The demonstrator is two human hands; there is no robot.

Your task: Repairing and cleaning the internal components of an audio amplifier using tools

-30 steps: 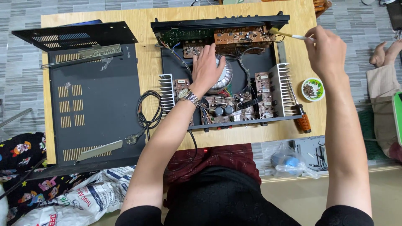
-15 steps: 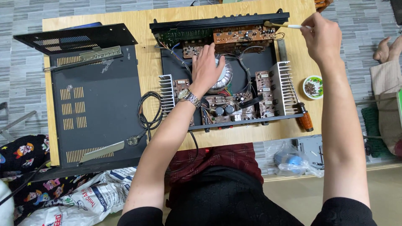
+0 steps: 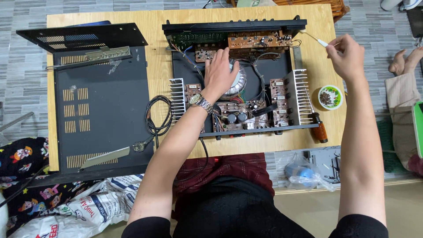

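One small bowl (image 3: 330, 97) holds screws; right hand (image 3: 348, 57) pinches a swab (image 3: 313, 37).

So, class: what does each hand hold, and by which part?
The right hand pinches a thin white stick by its near end. The left hand holds nothing; it rests on the round transformer.

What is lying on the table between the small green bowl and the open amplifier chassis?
In the head view, a screwdriver with a brown handle lies between the small green bowl and the amplifier chassis, beside its right heat sink.

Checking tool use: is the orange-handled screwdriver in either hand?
No, the screwdriver lies on the table beside the open amplifier, clear of both hands.
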